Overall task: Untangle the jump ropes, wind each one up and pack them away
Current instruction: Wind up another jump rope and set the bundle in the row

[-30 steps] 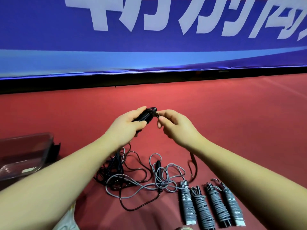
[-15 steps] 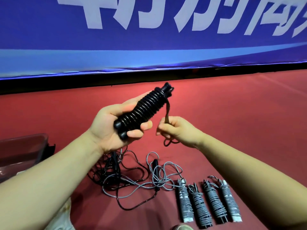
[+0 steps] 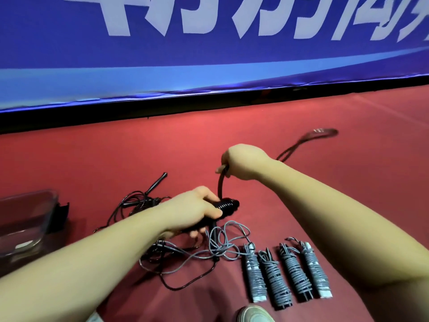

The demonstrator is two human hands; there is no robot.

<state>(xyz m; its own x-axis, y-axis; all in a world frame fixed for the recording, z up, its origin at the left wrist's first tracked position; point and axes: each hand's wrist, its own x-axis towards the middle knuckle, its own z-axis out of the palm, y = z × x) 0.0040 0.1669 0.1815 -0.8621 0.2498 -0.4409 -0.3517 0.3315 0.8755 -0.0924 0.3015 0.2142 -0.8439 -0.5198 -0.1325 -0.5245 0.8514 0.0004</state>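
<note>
Since half a second ago the left hand (image 3: 197,211) has lowered the wound black jump rope (image 3: 228,205) over the tangle, and the right hand (image 3: 241,162) has drawn its free end (image 3: 220,183) upward.

A glossy blue banner (image 3: 209,61) backs the matte red floor (image 3: 336,187). A clear, round-cornered tub (image 3: 27,212) sits at left. Thin black and grey cords (image 3: 183,252) sprawl under the left forearm, beside four tightly wrapped grey bundles (image 3: 286,270) lying parallel. The left hand grips the ribbed black coil; the right is fisted round the cord, whose blurred tail (image 3: 308,138) seems to loop behind the wrist.
</note>
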